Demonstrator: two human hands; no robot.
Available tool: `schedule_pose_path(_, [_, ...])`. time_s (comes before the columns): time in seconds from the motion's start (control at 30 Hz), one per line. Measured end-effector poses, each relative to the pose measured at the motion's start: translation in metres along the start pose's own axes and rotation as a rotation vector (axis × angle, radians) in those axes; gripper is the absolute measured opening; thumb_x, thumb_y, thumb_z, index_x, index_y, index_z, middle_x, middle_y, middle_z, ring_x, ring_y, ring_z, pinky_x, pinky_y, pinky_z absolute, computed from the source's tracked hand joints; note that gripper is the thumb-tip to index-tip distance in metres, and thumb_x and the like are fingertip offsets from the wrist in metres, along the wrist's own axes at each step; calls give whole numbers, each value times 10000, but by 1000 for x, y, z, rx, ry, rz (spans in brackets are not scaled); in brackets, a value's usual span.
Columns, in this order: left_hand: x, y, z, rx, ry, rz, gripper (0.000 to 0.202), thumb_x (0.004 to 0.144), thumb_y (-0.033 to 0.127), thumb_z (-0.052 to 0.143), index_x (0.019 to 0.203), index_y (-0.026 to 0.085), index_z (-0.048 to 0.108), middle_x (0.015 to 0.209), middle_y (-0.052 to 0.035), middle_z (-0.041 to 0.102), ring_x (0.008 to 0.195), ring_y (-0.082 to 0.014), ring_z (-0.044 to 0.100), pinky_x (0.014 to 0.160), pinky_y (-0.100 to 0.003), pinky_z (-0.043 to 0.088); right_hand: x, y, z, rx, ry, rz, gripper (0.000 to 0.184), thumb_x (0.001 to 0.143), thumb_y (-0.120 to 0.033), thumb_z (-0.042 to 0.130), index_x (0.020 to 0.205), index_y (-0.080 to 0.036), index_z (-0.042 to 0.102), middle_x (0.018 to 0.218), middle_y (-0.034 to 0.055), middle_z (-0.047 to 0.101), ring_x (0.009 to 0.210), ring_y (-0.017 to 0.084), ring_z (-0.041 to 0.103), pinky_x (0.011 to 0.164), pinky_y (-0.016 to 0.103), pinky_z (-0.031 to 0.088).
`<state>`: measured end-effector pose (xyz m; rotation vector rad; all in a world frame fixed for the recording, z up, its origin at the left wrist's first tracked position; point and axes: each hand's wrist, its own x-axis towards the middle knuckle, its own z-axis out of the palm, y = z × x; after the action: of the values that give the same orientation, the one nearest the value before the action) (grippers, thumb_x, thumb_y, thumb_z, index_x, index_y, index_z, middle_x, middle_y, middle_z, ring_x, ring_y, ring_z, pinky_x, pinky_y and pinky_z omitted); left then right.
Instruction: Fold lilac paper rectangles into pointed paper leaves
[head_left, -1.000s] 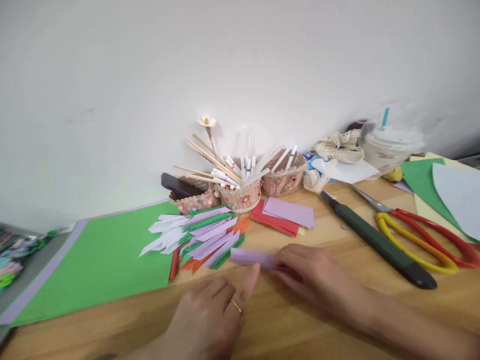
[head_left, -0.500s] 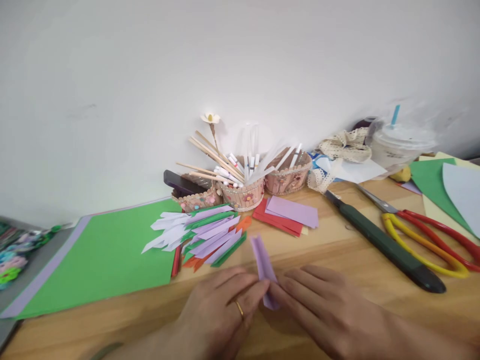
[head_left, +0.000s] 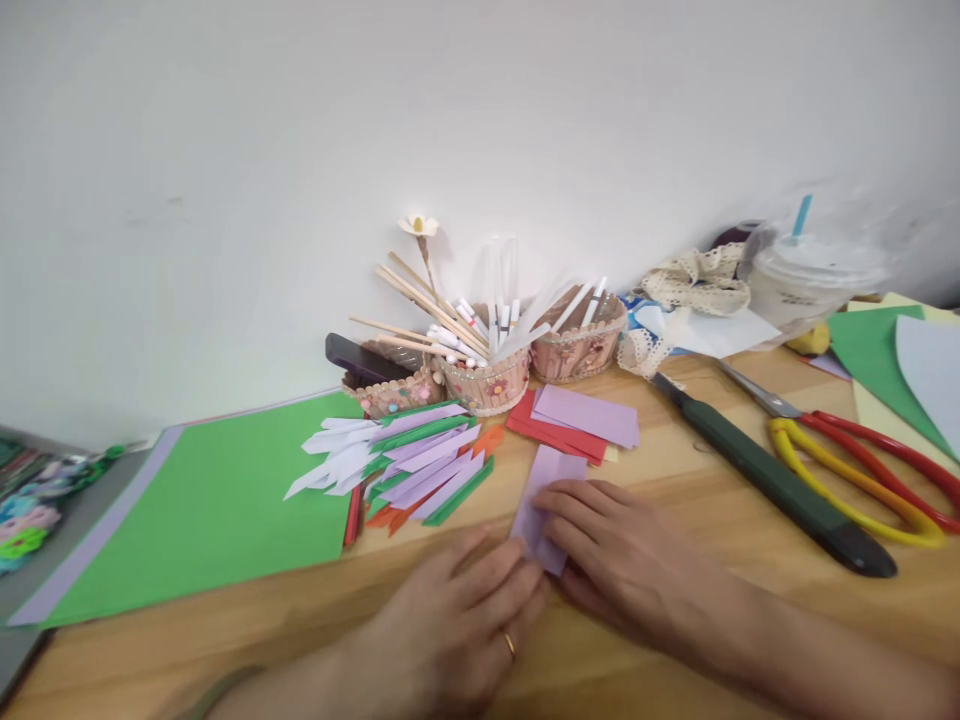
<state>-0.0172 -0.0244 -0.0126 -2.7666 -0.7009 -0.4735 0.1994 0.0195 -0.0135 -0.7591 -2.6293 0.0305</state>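
A small purple paper rectangle point(head_left: 541, 500) lies tilted between my hands near the table's front, with crease marks on it. My left hand point(head_left: 472, 605), a ring on one finger, has curled fingers at the paper's lower left edge and is slightly blurred. Across the paper's right side lie the fingers of my right hand point(head_left: 622, 545), its thumb low by the bottom edge. Just beyond is a small pile of purple paper rectangles point(head_left: 589, 413) and red paper rectangles point(head_left: 553, 433). Folded strips point(head_left: 427, 465) in purple, green, orange and white are heaped to the left.
Large green sheets point(head_left: 217, 510) lie at left. Decorated baskets point(head_left: 487, 385) with pens and sticks stand against the wall. A green-handled cutting tool point(head_left: 780, 485), scissors point(head_left: 855, 470), lace ribbon point(head_left: 697, 280) and a lidded plastic cup point(head_left: 810, 270) are at right.
The purple paper, earlier a narrow folded strip pinched by both hands, is now opened out wider. My right hand has moved up over it; my left hand has turned slightly lower.
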Motion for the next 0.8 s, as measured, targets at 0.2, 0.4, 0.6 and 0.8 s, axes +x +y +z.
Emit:
schedule_pose_path(0.2, [1,-3,3,22,-29,-84,312,948,103,336,1044,109,633,1003,-74,674,1001,-204,569,961,-378,414,1,4,-7,57,-54,19,212,782,-147,585,983,-110,640,1049,122,672,973,244,610,816,388,537])
schedule_pose_path(0.4, [5,-3,1,20,-180,-95,256,959,150,388,1137,105,567,1005,-86,642,973,-192,571,922,-363,432,4,7,-24,154,-157,38,229,810,-170,579,1029,-154,647,1174,116,642,1074,225,599,881,374,518])
schedule_pose_path(0.6, [5,-2,4,-23,-175,-117,251,982,151,348,1051,132,588,989,-57,636,956,-183,568,893,-344,448,8,11,-28,261,-183,50,177,860,-116,515,891,-176,679,1119,80,664,1043,202,604,881,357,503])
schedule_pose_path(0.8, [4,-1,7,-35,-143,-92,295,986,122,299,1007,124,593,1000,-60,647,935,-168,581,882,-309,460,8,13,-20,384,-151,156,198,859,-90,497,778,-170,659,978,76,642,886,172,603,757,308,505])
